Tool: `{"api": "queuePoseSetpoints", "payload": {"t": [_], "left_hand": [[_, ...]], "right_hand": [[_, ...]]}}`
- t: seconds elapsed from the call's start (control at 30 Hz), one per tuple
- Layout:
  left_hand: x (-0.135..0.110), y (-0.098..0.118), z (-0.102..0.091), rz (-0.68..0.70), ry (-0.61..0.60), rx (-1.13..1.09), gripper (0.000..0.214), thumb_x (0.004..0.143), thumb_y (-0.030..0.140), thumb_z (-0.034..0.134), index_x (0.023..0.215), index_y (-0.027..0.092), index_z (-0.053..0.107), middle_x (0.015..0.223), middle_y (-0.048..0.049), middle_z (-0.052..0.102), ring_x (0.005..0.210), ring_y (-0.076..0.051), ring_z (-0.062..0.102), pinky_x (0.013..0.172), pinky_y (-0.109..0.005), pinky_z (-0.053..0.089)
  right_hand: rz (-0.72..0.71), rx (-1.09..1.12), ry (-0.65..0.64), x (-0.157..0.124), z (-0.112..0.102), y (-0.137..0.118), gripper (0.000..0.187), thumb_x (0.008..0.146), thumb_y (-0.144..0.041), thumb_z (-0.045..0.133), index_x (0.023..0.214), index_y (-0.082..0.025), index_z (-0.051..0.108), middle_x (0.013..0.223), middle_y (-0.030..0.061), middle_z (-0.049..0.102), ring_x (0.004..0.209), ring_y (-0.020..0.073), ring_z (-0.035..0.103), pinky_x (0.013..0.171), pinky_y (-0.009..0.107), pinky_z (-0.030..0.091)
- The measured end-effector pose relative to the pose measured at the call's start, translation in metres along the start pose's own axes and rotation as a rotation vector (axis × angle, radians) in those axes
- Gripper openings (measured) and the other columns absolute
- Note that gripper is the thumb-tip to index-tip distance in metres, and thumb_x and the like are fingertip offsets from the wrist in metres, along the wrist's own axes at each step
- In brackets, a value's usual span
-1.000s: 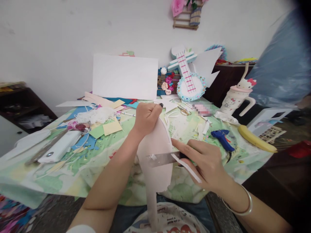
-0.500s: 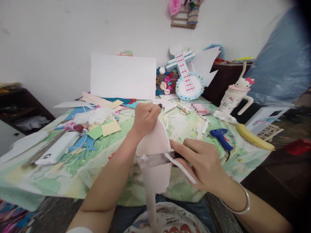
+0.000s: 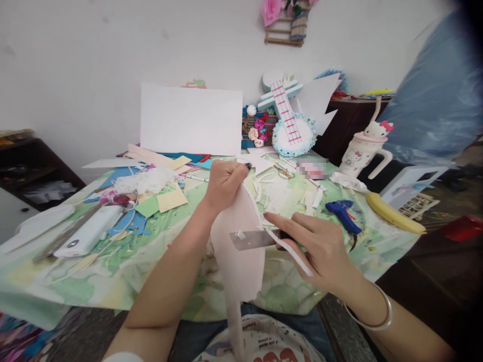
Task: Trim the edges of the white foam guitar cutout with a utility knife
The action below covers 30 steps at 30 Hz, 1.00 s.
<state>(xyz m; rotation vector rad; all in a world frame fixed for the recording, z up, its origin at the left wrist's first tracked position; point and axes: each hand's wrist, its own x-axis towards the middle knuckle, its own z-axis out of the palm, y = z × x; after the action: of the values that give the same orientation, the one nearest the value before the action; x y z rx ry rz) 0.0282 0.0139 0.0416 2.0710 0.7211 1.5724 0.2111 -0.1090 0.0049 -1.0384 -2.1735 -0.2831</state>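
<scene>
My left hand [image 3: 226, 183] is closed on the top end of a white foam board piece [image 3: 241, 266] with a curved outline, which reaches down toward my lap. In my right hand [image 3: 317, 246] is a knife [image 3: 251, 240] with a broad flat metal blade; the fingers wrap its dark handle. The blade lies across the piece at its right edge, with a small white scrap on it. A thin white strip [image 3: 289, 246] curls from that edge over my right fingers. My right index finger stretches along the board's edge.
A blue glue gun [image 3: 344, 215], a banana [image 3: 394, 213] and a white tumbler [image 3: 360, 153] are on the right. At the back stand a white board [image 3: 191, 120] and a decorated toy banjo [image 3: 294, 133]. Paper scraps and a white power bank [image 3: 90, 231] lie left.
My right hand has shifted slightly right and the blade has slid up and right along the board's edge. The white strip has moved with it. My left hand stays in place.
</scene>
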Motion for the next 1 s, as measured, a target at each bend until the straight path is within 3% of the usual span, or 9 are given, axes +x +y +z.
{"api": "queuePoseSetpoints", "payload": {"t": [0.27,0.67,1.0], "left_hand": [[0.001,0.000,0.001,0.024,0.025,0.070,0.039,0.075,0.024,0.047,0.042,0.018,0.028,0.043,0.0035,0.023,0.043,-0.008,0.022,0.047,-0.030,0.015],[-0.001,0.003,0.003,0.037,0.020,0.122,0.039,0.076,0.024,0.046,0.043,0.018,0.026,0.043,0.0036,0.022,0.043,-0.008,0.022,0.047,-0.030,0.015],[0.000,0.005,0.002,0.022,-0.004,0.028,0.041,0.077,0.026,0.048,0.042,0.018,0.029,0.042,0.0033,0.024,0.043,-0.008,0.023,0.047,-0.030,0.016]], "right_hand": [[0.000,-0.030,0.004,-0.006,-0.006,0.006,0.035,0.094,-0.030,0.042,0.119,-0.015,0.061,0.064,0.0003,0.048,0.054,0.0116,0.041,0.053,0.026,0.027],[-0.037,-0.005,-0.011,0.005,0.000,-0.009,0.037,0.095,-0.036,0.040,0.119,-0.015,0.060,0.066,0.0008,0.047,0.056,0.0127,0.040,0.054,0.027,0.026],[-0.014,-0.007,-0.011,0.009,-0.003,-0.013,0.037,0.095,-0.036,0.039,0.118,-0.017,0.061,0.064,0.0004,0.047,0.054,0.0122,0.039,0.053,0.027,0.024]]}}
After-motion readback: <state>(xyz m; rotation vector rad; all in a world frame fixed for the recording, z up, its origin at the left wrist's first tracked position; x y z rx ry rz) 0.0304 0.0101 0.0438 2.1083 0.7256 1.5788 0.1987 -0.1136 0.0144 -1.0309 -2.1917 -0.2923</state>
